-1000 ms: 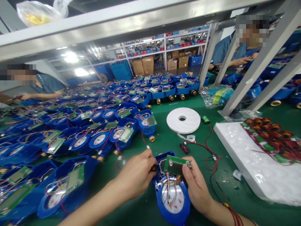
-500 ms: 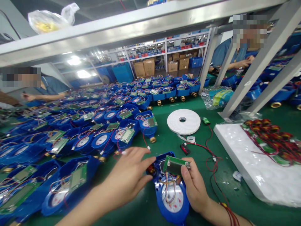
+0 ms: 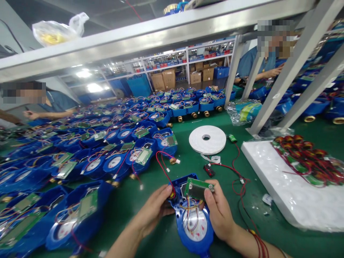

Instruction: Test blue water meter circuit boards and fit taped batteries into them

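In front of me lies an open blue water meter [image 3: 195,224] with a round dial and thin coloured wires. My right hand [image 3: 220,211] is closed at its right side, the thumb pressing the green circuit board [image 3: 198,189] with a display, which is tilted over the top of the housing. My left hand [image 3: 156,206] is closed on the upper left edge of the meter, thumb on top and fingers partly hidden below. By that thumb sits a small battery [image 3: 172,196] with a yellow end, its red wires [image 3: 162,165] rising in a loop to white plugs.
Rows of similar blue meters [image 3: 115,162] fill the left and back. A white tape roll [image 3: 207,139], a red-and-black connector [image 3: 209,170] and loose wires lie beyond. On the right, wired batteries rest on a white foam tray [image 3: 268,186]. Metal posts and two co-workers stand behind.
My left hand has come down from over the wires, its spread fingers closing at the meter's left edge. The red wires now stand in a loop. My right hand keeps its hold.
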Tool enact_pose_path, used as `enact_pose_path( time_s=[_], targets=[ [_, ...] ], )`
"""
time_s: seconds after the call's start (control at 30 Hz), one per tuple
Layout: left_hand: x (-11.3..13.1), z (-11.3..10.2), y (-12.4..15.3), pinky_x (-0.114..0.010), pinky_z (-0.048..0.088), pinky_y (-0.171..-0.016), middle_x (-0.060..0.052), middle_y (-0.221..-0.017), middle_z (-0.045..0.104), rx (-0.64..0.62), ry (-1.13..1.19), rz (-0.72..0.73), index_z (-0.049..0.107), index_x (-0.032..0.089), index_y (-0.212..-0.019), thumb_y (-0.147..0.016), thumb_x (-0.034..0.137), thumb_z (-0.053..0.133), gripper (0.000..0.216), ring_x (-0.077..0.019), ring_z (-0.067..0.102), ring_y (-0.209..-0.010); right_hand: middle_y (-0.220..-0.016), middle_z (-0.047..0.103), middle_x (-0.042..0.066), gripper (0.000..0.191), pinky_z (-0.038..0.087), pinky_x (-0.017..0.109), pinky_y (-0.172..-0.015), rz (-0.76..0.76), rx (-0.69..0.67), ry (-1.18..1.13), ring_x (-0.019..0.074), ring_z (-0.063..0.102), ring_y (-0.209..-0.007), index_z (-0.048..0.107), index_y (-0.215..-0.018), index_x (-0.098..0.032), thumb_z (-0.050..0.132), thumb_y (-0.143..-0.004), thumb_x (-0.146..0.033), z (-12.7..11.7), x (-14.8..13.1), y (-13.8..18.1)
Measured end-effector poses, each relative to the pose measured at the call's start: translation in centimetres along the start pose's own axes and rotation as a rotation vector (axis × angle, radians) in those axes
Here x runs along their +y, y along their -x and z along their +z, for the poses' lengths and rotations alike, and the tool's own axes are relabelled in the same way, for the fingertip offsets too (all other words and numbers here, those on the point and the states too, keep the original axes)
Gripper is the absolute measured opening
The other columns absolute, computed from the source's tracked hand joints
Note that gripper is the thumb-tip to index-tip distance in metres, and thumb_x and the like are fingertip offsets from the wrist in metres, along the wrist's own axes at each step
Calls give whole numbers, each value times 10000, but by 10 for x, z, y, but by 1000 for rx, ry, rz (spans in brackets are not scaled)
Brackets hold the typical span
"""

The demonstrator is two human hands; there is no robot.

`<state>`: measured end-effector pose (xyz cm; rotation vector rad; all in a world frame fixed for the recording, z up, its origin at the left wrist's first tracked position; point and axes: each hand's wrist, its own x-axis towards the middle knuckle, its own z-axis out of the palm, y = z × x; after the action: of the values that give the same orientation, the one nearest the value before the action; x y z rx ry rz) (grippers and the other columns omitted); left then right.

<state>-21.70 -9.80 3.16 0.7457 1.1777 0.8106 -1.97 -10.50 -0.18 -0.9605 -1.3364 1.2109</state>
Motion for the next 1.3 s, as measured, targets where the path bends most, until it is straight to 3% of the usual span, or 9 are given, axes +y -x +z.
enact_pose_path(
  time_s=[0.17, 0.4, 0.5, 0.6, 0.7, 0.8, 1.0, 1.13, 1.3],
  targets=[
    [0, 9, 3, -296, 501, -642, -93, -985, 658, 56, 46, 72, 522, 167, -1122, -829, 411, 583, 386, -189, 632, -778, -661, 528, -35, 244, 408, 219, -555, 0, -8, -27, 115, 518, -577, 403, -1007, -204, 315, -984, -431, 0, 0, -1],
    [-3, 14, 2, -315, 507, -615, -74, -927, 670, 136, 96, 97, 493, 197, -1115, -787, 411, 631, 416, -190, 636, -705, -620, 529, -46, 275, 398, 216, -541, 33, -9, -28, 117, 518, -557, 400, -1027, -204, 318, -975, -461, -1, -3, -1],
    [-11, 15, 0, -328, 508, -702, -88, -963, 671, 157, 127, 101, 544, 175, -1039, -793, 461, 613, 383, -206, 648, -792, -652, 520, -41, 265, 400, 216, -546, 27, -47, -4, 119, 515, -580, 432, -992, -209, 343, -968, -457, -3, -7, -7],
    [-23, 15, 2, -349, 489, -804, -125, -1027, 666, 134, 223, 73, 577, 145, -1028, -825, 528, 533, 435, -232, 639, -906, -835, 553, 4, 243, 440, 258, -710, -44, -34, 127, 150, 549, -782, 486, -982, -210, 397, -949, -434, -6, -12, -15],
    [-38, 17, 11, -370, 452, -895, -138, -1084, 660, 82, 350, 27, 587, 139, -1074, -825, 559, 515, 494, -254, 614, -1003, -1111, 527, 64, 303, 357, 356, -969, -63, 19, 238, 209, 481, -1086, 490, -1109, -210, 427, -926, -443, -9, -13, -18],
    [-49, 24, 21, -380, 427, -934, -119, -1090, 668, 65, 377, 48, 575, 167, -1134, -780, 523, 606, 502, -268, 594, -1054, -1272, 470, 99, 432, 260, 408, -1074, 104, -15, 103, 228, 391, -1236, 422, -1236, -202, 436, -910, -486, -11, -13, -10],
    [-42, 40, 30, -352, 461, -896, -113, -1032, 690, 108, 358, 27, 591, 137, -1120, -733, 347, 713, 457, -266, 608, -1029, -1159, 592, 132, 644, 438, 396, -940, 470, -227, -415, 243, 586, -1037, 393, -1267, -134, 671, -777, -447, -12, -16, 9],
    [-40, 45, 29, -375, 483, -876, -129, -1022, 686, 132, 380, 43, 580, 114, -1113, -702, 304, 737, 479, -289, 613, -1018, -1012, 654, 131, 553, 452, 414, -900, 460, -178, -405, 270, 617, -954, 528, -1109, -84, 743, -710, -401, -14, -16, 8],
    [-62, 51, 35, -407, 451, -942, -115, -1137, 642, 198, 368, 227, 542, 188, -1149, -576, 416, 802, 669, -335, 553, -1109, -1129, 617, 111, 569, 423, 424, -956, 221, -211, -453, 265, 587, -1031, 496, -1199, -148, 743, -710, -303, -21, -31, 21]
  ],
)
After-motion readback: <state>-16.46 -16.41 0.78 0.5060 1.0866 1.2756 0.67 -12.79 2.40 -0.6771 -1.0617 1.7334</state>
